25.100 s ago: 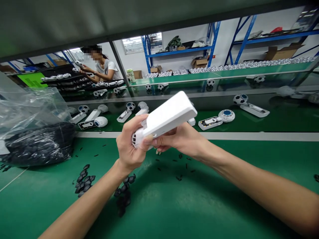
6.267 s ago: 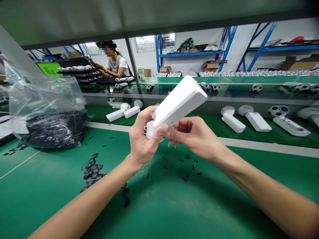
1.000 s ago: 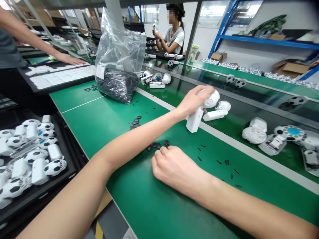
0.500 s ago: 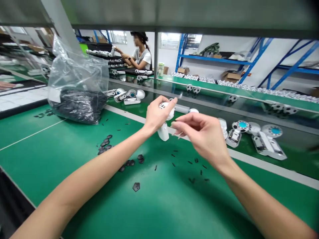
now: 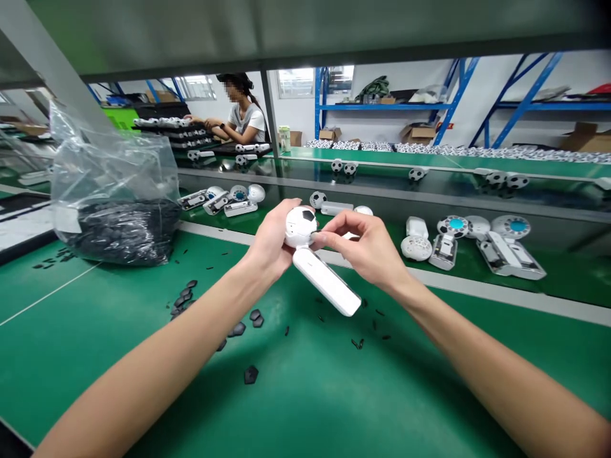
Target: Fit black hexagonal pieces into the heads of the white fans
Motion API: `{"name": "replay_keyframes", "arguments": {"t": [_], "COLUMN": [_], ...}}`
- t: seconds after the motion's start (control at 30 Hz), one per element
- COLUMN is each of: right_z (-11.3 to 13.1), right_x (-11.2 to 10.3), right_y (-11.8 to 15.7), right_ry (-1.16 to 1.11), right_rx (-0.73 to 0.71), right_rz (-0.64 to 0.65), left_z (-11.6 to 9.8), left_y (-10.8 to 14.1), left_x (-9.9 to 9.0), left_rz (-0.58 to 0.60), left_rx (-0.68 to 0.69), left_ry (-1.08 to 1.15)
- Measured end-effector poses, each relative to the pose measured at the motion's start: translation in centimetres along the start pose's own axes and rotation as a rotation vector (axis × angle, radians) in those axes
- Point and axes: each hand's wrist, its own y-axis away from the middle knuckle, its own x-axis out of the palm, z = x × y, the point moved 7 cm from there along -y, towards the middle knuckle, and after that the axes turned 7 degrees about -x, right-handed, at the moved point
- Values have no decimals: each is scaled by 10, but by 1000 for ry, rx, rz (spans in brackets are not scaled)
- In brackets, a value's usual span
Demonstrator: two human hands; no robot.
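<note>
My left hand (image 5: 272, 238) is wrapped round the ball-shaped head of a white handheld device (image 5: 327, 280), likely a small fan, patterned like a football with a black pentagon patch on top. Its long white handle slants down to the right over the table. My right hand (image 5: 360, 245) pinches at the right side of the ball, with a small dark piece just showing at the fingertips. Below lie black pentagon pieces (image 5: 251, 374), some in a loose cluster (image 5: 184, 297), and small thin black strips (image 5: 357, 344) scattered on the green table.
A clear plastic bag (image 5: 114, 210) of black pieces stands at the left. Along the conveyor behind lie more white football-headed devices (image 5: 510, 248), some with blue discs. A co-worker (image 5: 243, 117) works at stacked trays in the back. A shelf (image 5: 305, 38) overhangs the bench.
The device has swung so its handle points down right and its ball head faces me. My right hand has moved left, its fingertips now at the ball. The view has shifted rightward.
</note>
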Motion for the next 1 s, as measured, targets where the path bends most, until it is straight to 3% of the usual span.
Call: {"name": "replay_keyframes", "arguments": {"t": [0.27,0.6,0.7,0.83,1.0], "right_z": [17,23,30,34,46], "right_x": [5,1,-1,-3,-1], "right_y": [8,9,8,10,19], "right_ry": [163,220,286,388,626], "right_rx": [-143,-71,-127,-180,-409], "right_rz": [-26,6,16,23,-80], "left_z": [3,-9,-13,-6,-3], "left_y": [11,33,37,34,28], "left_x": [2,10,16,19,23], "left_rz": [-62,-42,11,62,140], "left_rx": [-20,128,152,69,66], "left_ry": [91,-87,-138,-150,-15]}}
